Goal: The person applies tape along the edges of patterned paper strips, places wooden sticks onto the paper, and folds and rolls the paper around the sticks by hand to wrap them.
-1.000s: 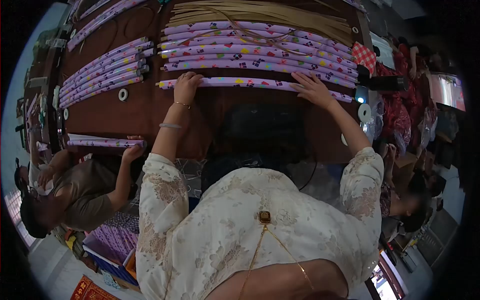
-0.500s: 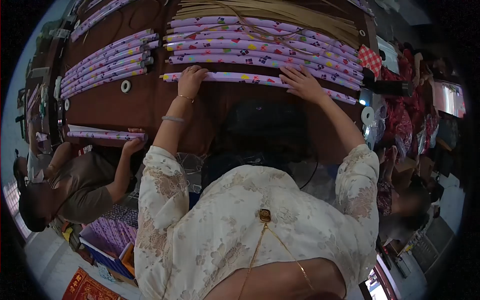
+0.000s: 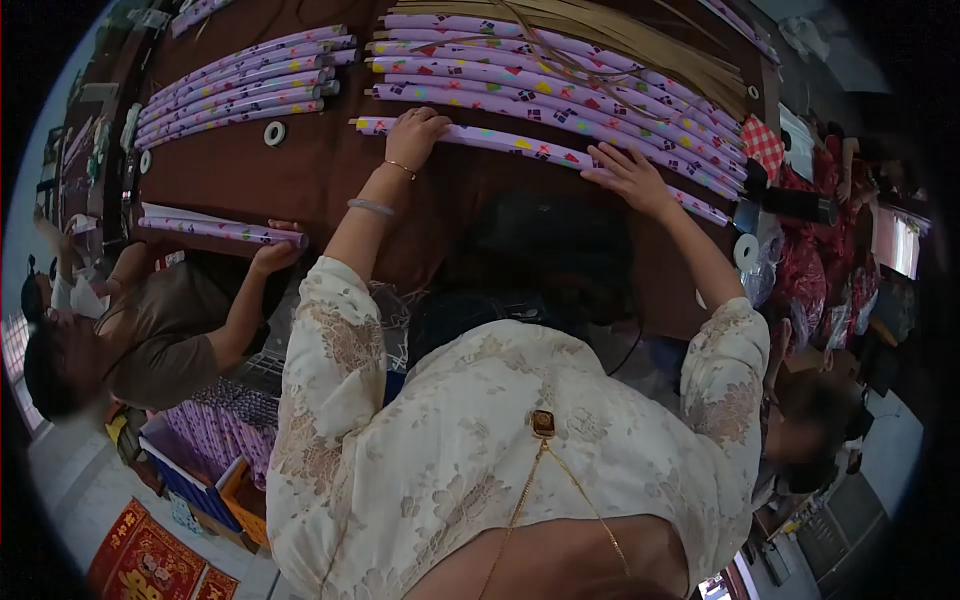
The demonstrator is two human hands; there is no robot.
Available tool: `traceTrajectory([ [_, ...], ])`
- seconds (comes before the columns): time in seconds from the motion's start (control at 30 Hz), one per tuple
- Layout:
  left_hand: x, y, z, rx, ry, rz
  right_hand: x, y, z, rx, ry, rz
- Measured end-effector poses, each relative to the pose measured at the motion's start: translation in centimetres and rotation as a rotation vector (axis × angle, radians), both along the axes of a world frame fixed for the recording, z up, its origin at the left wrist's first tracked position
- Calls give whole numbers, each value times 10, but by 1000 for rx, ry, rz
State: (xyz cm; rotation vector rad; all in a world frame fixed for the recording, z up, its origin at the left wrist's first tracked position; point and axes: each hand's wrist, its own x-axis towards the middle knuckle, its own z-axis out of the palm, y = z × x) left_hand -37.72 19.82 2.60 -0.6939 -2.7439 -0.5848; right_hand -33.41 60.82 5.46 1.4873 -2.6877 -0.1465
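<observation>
A long purple patterned roll (image 3: 530, 150) lies across the brown table (image 3: 330, 165), nearest to me. My left hand (image 3: 415, 135) rests on its left part, fingers over the roll and its underside hidden. Farther right, my right hand (image 3: 632, 180) lies on the same roll with its fingers spread. Just beyond, several similar rolls (image 3: 560, 108) lie side by side, with long tan strips (image 3: 620, 35) behind and partly across them.
At the left are more purple rolls (image 3: 240, 95) and a white tape ring (image 3: 275, 133). A co-worker's hand (image 3: 277, 248) holds another roll (image 3: 220, 230). Red bags (image 3: 805, 270) and a black cylinder (image 3: 800, 205) are at the right.
The view has shifted, so the table's things appear farther right and the rolls more slanted. Both my hands remain on the nearest roll.
</observation>
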Motion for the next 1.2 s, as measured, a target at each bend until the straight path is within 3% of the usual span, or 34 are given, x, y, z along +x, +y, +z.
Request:
traceTrajectory([
  [0.13,2,2,2,3,-5,31,-2,-7,-1,109,223,118],
  [0.2,3,2,3,14,-14,32,-4,-24,1,-257,-117,-107],
  [0.53,2,-1,0,13,-1,1,-15,-44,-6,-85,34,-39],
  [0.7,5,1,-2,32,2,26,-16,-45,2,80,180,124],
  [0.73,4,1,-2,57,11,35,-18,-48,2,83,186,131],
  [0.8,2,1,-3,57,11,38,-19,-61,3,-142,-56,-35],
  [0.9,4,1,-2,52,3,30,-25,-85,14,-153,-99,-74],
  [1.2,4,2,-3,71,40,48,-25,-90,-2,-45,71,4],
])
